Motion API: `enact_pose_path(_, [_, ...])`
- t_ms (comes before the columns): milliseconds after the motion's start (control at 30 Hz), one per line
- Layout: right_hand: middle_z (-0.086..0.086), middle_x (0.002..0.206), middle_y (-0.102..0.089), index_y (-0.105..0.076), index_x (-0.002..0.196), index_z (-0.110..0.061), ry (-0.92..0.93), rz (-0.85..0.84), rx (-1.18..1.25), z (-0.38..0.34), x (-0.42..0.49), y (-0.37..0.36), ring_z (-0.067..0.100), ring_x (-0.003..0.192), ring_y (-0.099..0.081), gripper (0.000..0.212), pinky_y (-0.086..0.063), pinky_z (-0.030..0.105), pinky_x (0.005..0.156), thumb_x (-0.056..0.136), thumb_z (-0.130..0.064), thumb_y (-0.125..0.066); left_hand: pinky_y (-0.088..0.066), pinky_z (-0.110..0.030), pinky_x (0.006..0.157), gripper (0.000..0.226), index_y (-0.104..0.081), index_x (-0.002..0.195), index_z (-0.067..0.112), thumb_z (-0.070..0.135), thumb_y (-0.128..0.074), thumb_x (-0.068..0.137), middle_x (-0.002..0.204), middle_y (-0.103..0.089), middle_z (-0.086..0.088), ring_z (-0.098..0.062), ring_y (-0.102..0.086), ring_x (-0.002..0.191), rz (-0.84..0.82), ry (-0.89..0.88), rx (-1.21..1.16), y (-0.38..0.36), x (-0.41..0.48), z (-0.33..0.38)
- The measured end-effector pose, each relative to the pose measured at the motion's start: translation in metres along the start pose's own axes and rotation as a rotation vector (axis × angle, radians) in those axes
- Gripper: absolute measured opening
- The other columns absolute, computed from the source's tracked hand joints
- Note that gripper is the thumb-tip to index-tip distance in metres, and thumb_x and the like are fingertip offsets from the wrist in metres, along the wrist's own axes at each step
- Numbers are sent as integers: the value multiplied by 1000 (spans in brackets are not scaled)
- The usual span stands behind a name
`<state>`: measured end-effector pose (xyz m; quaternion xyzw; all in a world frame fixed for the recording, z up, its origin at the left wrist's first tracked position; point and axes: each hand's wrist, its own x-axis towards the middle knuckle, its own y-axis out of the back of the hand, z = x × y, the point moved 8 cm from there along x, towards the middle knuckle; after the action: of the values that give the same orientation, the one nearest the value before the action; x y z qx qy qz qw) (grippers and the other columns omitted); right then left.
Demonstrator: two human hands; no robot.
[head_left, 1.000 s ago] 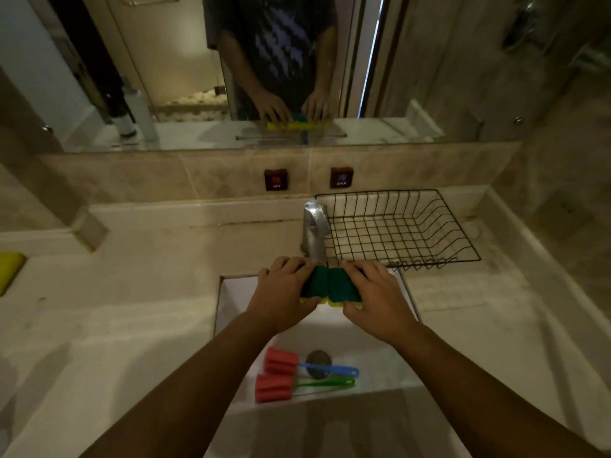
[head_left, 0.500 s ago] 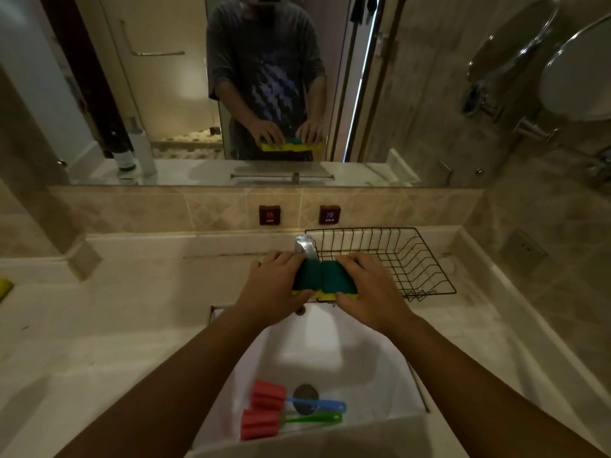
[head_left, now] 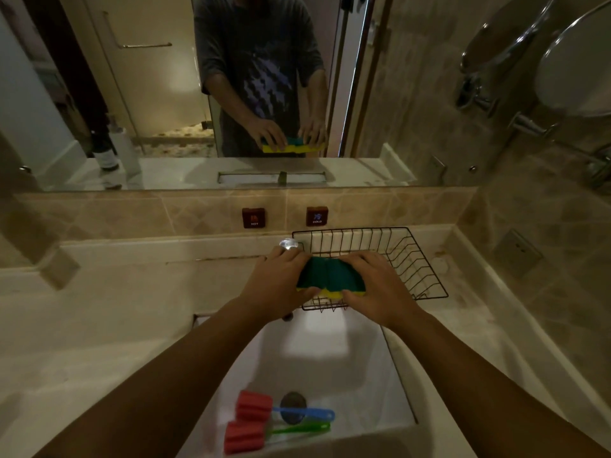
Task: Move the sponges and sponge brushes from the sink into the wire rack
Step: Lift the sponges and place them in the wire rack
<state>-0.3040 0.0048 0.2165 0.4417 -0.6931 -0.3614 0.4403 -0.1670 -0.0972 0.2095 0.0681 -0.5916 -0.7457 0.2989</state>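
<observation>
Two green-and-yellow sponges [head_left: 330, 276] sit side by side, pressed between my left hand [head_left: 281, 279] and my right hand [head_left: 373, 285]. They hover over the front left corner of the black wire rack [head_left: 420, 266]. Down in the white sink [head_left: 330, 352] lie two sponge brushes with red heads: one with a blue handle [head_left: 258, 406], one with a green handle [head_left: 244, 436], beside the drain.
The chrome faucet [head_left: 288, 243] stands just behind my left hand. HOT [head_left: 253, 218] and COLD [head_left: 316, 215] controls are on the tiled backsplash. A mirror spans the wall above. A round shaving mirror [head_left: 575, 61] juts out from the right wall.
Both hands have carried the sponges up out of the sink, back and to the right, from in front of the faucet to over the rack's front corner. The view has tilted upward.
</observation>
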Motion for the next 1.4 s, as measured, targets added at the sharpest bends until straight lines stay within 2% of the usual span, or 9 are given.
enact_pose_path(200, [-5, 122, -50, -44, 133, -28, -24, -48, 114, 59, 19, 1, 10, 110, -40, 65, -44, 30, 88, 73, -34, -69, -43, -35, 93, 65, -46, 136, 26, 55, -66, 80, 131, -54, 1, -19, -47, 118, 7, 17, 37, -26, 46, 16])
enact_pose_path(400, [-6, 127, -49, -42, 132, -30, -11, -126, 86, 127, 43, -8, 10, 113, -40, 66, -43, 32, 94, 73, -37, -70, -48, -43, 97, 64, -47, 134, 25, 54, -67, 80, 129, -54, 0, -21, -48, 119, -46, 84, 15, -67, 89, 31])
enact_pose_path(867, [-1, 121, -55, -48, 130, -27, 104, -218, 179, 203, 80, -73, 17, 108, -47, 65, -43, 36, 89, 69, -35, -70, -47, -48, 100, 73, -40, 143, 23, 43, -71, 81, 136, -50, -1, -22, -47, 123, -179, 228, 0, -149, 132, 3])
enact_pose_path(1000, [1, 122, -58, -47, 131, -30, 81, -255, 145, 214, 92, -99, 21, 111, -52, 65, -44, 37, 91, 70, -42, -68, -43, -54, 106, 72, -37, 143, 27, 42, -72, 81, 141, -44, 0, -24, -38, 132, -257, 306, -22, -173, 140, -12])
enact_pose_path(1100, [4, 127, -54, -47, 134, -25, 57, -289, 109, 224, 99, -120, 24, 113, -50, 67, -41, 36, 91, 72, -39, -71, -37, -53, 111, 69, -41, 141, 26, 41, -73, 80, 141, -44, -1, -24, -37, 134, -260, 349, -54, -192, 144, -22])
enact_pose_path(1167, [6, 131, -50, -45, 136, -22, 37, -313, 92, 231, 103, -131, 25, 117, -47, 70, -41, 38, 94, 74, -39, -72, -30, -49, 115, 68, -43, 140, 24, 41, -72, 81, 141, -45, -2, -25, -37, 134, -252, 328, -7, -203, 149, -26])
enact_pose_path(1267, [5, 134, -48, -43, 137, -21, 25, -298, 74, 241, 106, -142, 25, 120, -44, 72, -41, 40, 99, 75, -40, -73, -15, -54, 120, 68, -40, 143, 21, 41, -68, 84, 145, -43, -5, -26, -34, 139, -246, 312, 67, -214, 158, -32])
enact_pose_path(1333, [4, 134, -48, -43, 137, -21, 32, -306, 54, 247, 110, -146, 24, 121, -43, 71, -42, 42, 99, 76, -43, -72, -7, -51, 121, 71, -37, 146, 19, 39, -67, 85, 147, -42, -6, -27, -32, 140, -255, 329, 73, -220, 163, -38])
enact_pose_path(1400, [5, 133, -48, -44, 137, -20, 41, -318, 52, 250, 113, -151, 25, 120, -43, 69, -42, 41, 96, 77, -44, -69, -11, -46, 121, 71, -37, 147, 17, 36, -67, 86, 147, -43, -8, -27, -34, 138, -243, 340, 55, -224, 166, -42])
